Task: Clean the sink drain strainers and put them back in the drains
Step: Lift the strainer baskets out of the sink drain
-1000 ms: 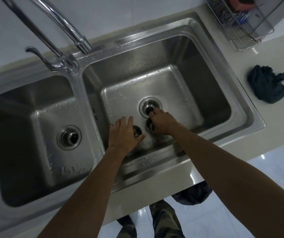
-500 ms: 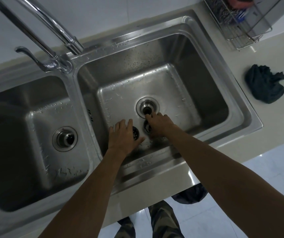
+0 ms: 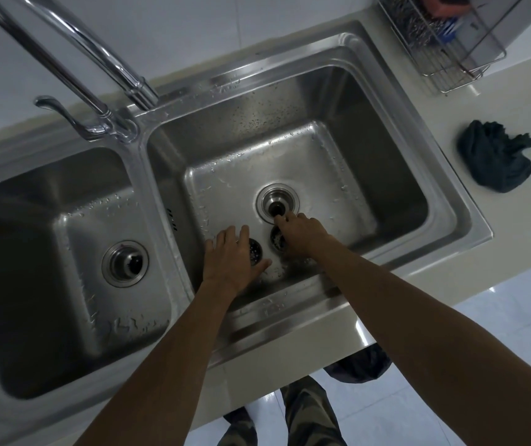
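Two dark round strainers lie on the floor of the right basin [image 3: 338,175], near its front wall. My left hand [image 3: 230,259] rests palm down on the left strainer [image 3: 255,251], which shows between thumb and forefinger. My right hand [image 3: 302,236] is curled over the right strainer [image 3: 277,241], its fingertips touching the near rim of the right drain [image 3: 277,202]. That drain is open and holds no strainer. The left drain [image 3: 125,263] in the left basin [image 3: 48,239] also stands open.
A chrome faucet [image 3: 97,56] with its lever [image 3: 65,114] arches over the divider between the basins. A crumpled dark cloth [image 3: 495,160] lies on the counter at right. A wire rack [image 3: 444,43] stands at the back right. Water drops cover the sink.
Both hands stay on the strainers in nearly the same place. The view has shifted slightly, and my right fingertips sit a little closer to the drain rim.
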{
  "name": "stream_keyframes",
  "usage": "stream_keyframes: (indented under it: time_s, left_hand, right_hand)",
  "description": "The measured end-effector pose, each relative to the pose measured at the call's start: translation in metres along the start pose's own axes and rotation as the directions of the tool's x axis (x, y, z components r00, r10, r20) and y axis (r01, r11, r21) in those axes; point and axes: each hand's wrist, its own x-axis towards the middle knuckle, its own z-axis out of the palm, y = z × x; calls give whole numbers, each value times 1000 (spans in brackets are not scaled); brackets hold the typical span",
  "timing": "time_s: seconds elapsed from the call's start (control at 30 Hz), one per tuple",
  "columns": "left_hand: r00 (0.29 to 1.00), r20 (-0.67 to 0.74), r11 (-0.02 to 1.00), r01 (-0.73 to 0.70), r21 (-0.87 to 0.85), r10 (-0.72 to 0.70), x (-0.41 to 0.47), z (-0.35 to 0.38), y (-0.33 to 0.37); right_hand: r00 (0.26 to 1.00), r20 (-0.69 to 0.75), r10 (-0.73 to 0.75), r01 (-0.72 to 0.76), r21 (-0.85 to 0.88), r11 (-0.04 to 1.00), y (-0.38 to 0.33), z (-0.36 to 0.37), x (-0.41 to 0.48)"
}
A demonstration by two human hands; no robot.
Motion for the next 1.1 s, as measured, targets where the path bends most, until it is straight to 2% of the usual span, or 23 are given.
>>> stream_keyframes:
  time_s: [0.53,0.8,0.97,1.1]
  left_hand:
    - [1000,-11,999,-29,21,30,-13,-15,8]
    - [997,-12,996,-83,-30,82,-6,-22,33]
    - [990,-70,992,-126,-11,125,40,-38,75]
    - [984,-59,984,-170,-61,167,80,-57,123]
  right_hand:
    - [998,-28,54,-53,56,997,13,-12,-25]
    - [980,-138,147,-113,228,967,47,-48,-65]
    - [909,-301,287,-175,349,921,110,-104,-85]
    - [793,-485,370,-198,369,908,156,-146,-96]
